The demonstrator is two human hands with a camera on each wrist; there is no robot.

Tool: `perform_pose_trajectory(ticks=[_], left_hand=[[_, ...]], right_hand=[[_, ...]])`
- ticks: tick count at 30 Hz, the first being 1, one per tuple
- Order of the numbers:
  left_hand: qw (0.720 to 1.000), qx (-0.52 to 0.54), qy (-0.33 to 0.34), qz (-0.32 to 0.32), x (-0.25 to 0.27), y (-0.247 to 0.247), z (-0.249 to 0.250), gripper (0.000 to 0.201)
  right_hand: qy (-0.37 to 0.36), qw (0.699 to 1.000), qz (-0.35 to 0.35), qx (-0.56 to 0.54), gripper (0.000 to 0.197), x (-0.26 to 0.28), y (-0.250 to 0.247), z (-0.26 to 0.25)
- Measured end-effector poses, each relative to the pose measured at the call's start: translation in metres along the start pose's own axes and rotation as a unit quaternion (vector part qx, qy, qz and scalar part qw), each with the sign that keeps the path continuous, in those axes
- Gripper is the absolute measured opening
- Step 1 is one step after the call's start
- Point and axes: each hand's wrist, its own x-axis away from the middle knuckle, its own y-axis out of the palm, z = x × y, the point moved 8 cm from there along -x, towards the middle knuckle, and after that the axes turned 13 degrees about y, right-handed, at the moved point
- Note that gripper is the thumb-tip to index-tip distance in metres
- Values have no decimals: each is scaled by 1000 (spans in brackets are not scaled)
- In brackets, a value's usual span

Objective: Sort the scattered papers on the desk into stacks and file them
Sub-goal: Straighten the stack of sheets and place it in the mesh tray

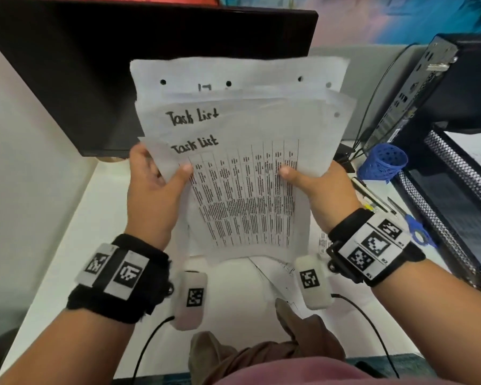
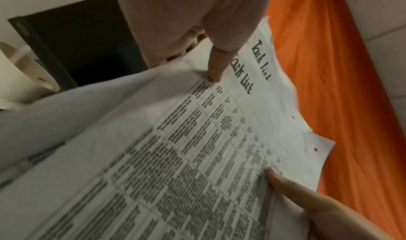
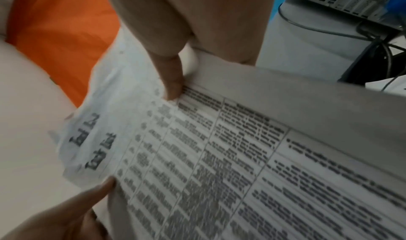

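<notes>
Both hands hold a fanned sheaf of white papers [image 1: 242, 151] upright above the desk. The front sheet carries a printed table under a handwritten "Task List" heading; a second "Task List" sheet and hole-punched sheets show behind it. My left hand [image 1: 156, 184] grips the sheaf's left edge, thumb on the front. My right hand [image 1: 314, 187] grips the right edge the same way. The left wrist view has the papers [image 2: 197, 148] with my left hand's thumb [image 2: 217, 64] pressed on them. The right wrist view shows the papers [image 3: 219, 156] under my right thumb [image 3: 173, 83].
More loose sheets [image 1: 286, 270] lie on the white desk [image 1: 75, 218] under my hands. A black monitor [image 1: 122, 65] stands behind. A blue pen cup [image 1: 383, 162], blue scissors [image 1: 417, 229], a black mesh paper tray [image 1: 456, 173] and a computer case [image 1: 439, 79] sit on the right.
</notes>
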Motion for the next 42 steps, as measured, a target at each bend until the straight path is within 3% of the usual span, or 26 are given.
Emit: perform_pose_trajectory(ticks=[4, 7, 11, 15, 19, 23, 25, 28, 31, 34, 38, 42], left_hand=[[996, -48, 75, 21, 7, 6, 23, 33], [995, -46, 91, -3, 22, 15, 24, 33], [997, -64, 25, -18, 39, 11, -16, 38], [993, -102, -63, -18, 46, 7, -52, 50], [986, -119, -116, 19, 45, -3, -66, 14], [982, -144, -110, 56, 37, -31, -61, 18], [974, -170, -139, 62, 38, -48, -68, 20], [951, -230, -203, 43, 51, -70, -90, 27], [928, -262, -265, 14, 71, -77, -115, 30], [903, -301, -305, -21, 89, -71, -134, 32], [897, -301, -319, -55, 104, -59, -151, 32], [901, -284, -324, -54, 112, -54, -155, 30]], right_hand=[[-43, 997, 61, -24, 39, 10, 0, -7], [-34, 998, 14, 46, 55, 15, 16, 2], [45, 993, -24, 107, 60, 12, 25, 40], [86, 990, -42, 104, 43, 9, 28, 60], [111, 989, -48, 88, 31, 5, 22, 65], [106, 983, -71, 129, 41, -5, 6, 77], [130, 964, -50, 228, 42, -14, -14, 101], [213, 896, -2, 389, 52, -20, -52, 146], [247, 833, 44, 492, 84, -17, -73, 178], [256, 807, 41, 530, 110, -11, -70, 200], [268, 768, 55, 579, 107, -4, -65, 218], [278, 762, 53, 582, 83, -3, -68, 216]])
